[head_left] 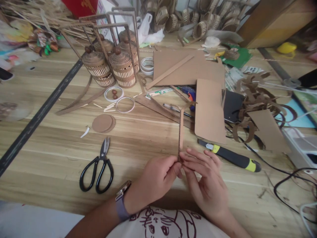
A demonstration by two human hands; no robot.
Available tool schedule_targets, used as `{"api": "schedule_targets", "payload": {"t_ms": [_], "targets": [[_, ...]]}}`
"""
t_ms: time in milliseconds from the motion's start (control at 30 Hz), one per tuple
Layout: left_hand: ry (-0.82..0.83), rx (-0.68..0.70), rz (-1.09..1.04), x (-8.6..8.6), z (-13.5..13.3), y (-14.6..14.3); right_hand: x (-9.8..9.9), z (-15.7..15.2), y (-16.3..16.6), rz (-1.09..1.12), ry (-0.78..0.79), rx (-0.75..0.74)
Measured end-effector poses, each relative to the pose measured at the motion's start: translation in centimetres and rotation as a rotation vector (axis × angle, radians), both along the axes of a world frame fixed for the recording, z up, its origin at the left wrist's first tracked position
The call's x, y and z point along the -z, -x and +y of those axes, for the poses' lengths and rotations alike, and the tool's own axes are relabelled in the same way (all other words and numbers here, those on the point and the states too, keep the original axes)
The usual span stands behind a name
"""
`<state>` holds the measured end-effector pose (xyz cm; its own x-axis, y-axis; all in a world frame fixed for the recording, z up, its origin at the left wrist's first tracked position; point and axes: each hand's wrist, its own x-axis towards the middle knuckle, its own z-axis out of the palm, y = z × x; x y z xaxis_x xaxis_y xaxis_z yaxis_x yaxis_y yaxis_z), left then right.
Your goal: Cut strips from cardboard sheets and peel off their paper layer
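Note:
A narrow brown cardboard strip (181, 132) stands upright over the wooden table (148, 138), pinched at its lower end by both hands. My left hand (156, 180), with a watch on its wrist, grips the strip's bottom from the left with thumb and fingertips. My right hand (205, 181) meets it from the right, fingers closed on the same end. Both hands hover near the table's front edge, just above my white printed shirt.
Black-handled scissors (97, 170) lie left of my hands. A yellow-black utility knife (231, 158) lies to the right. Cardboard sheets (210, 109), a round cardboard disc (102, 123), white rings (125, 104), woven cardboard lanterns (111, 64), curled scraps (257, 99) and black cables (284, 185) fill the rest.

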<state>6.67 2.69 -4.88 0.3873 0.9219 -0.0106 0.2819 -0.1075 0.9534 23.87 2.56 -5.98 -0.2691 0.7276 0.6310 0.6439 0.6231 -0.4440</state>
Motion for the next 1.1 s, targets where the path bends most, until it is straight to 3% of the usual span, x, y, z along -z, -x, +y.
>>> {"api": "schedule_targets", "payload": {"t_ms": [200,500,800,933,1100], "targets": [[-0.085,0.024,0.045,-0.2,-0.1,0.1,0.2,-0.4,-0.3,0.038,0.026,0.004],[-0.204,0.048,0.111,0.0,0.2,0.1,0.8,-0.4,-0.1,0.317,0.161,0.024],[-0.032,-0.027,0.033,0.2,0.2,0.0,0.6,-0.2,-0.2,0.136,0.071,-0.035],[-0.072,-0.045,0.035,0.8,0.1,0.0,0.3,0.2,0.0,0.026,0.024,-0.005],[-0.18,-0.057,0.083,0.7,0.0,0.1,0.5,0.0,0.1,0.044,0.055,-0.005]]}}
